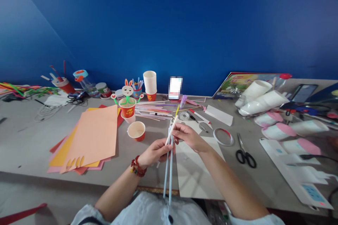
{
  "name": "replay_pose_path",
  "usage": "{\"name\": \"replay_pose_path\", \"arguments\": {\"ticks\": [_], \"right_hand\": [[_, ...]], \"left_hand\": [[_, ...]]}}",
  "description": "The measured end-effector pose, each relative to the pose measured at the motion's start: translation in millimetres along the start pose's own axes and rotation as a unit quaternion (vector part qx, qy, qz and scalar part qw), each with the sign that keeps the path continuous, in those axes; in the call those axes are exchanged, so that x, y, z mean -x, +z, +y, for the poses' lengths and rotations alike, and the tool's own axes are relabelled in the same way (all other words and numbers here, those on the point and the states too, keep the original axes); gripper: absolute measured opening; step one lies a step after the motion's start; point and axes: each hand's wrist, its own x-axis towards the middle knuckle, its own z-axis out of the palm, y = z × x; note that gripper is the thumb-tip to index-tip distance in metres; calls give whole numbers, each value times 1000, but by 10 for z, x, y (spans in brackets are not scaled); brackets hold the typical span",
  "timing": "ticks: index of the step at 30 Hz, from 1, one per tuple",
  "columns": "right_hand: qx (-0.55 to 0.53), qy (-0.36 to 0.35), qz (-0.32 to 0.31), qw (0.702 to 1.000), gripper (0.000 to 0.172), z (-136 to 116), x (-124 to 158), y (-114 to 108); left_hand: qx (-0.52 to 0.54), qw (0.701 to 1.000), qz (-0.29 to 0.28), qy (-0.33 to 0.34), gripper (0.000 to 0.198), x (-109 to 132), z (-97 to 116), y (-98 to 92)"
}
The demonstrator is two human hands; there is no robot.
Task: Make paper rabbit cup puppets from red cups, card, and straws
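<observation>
My left hand (155, 152), with a red bead bracelet at the wrist, is closed around two long pale blue straws (168, 175) that hang down toward my lap. My right hand (188, 136) pinches the upper part of a white straw (173, 128) where it crosses the blue ones. Both hands meet above a sheet of white paper (195, 172) at the near edge of the grey table (26, 147).
A red paper cup (136, 130) and a rabbit cup figure (128, 103) stand left of the hands, beside a stack of orange and pink paper (92, 137). Black scissors (244, 151), a tape ring (223, 136) and white cups (256, 100) lie right. Loose straws (154, 109) lie behind.
</observation>
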Motion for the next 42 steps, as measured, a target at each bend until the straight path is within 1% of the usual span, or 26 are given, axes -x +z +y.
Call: {"name": "replay_pose_path", "arguments": {"ticks": [5, 11, 13, 18, 24, 30, 36, 42], "right_hand": [[-44, 10, 24, 999, 30, 33, -18, 44], [-73, 27, 37, 996, 32, 82, -40, 82], [-68, 29, 37, 997, 31, 88, -40, 87], [-41, 11, 55, 998, 30, 100, -27, 107], [-25, -12, 63, 998, 31, 101, -34, 130], [-29, -8, 69, 997, 29, 97, -69, 144], [-19, -12, 49, 999, 25, 100, -83, 124], [-25, -9, 51, 998, 25, 121, -95, 116]], "left_hand": [[-25, 999, 29, 10, 42, -9, 21, -8], [-18, 999, 13, 27, 39, -13, 19, -25], [-11, 1000, 17, 24, 40, -20, 12, -18], [24, 998, 60, 28, 42, -49, 10, 27], [13, 998, 59, 21, 43, -49, 22, 35], [23, 997, 76, 18, 42, -42, -7, 10], [44, 995, 83, 18, 41, -45, -10, 11], [46, 995, 89, 19, 44, -45, 13, 26]]}}
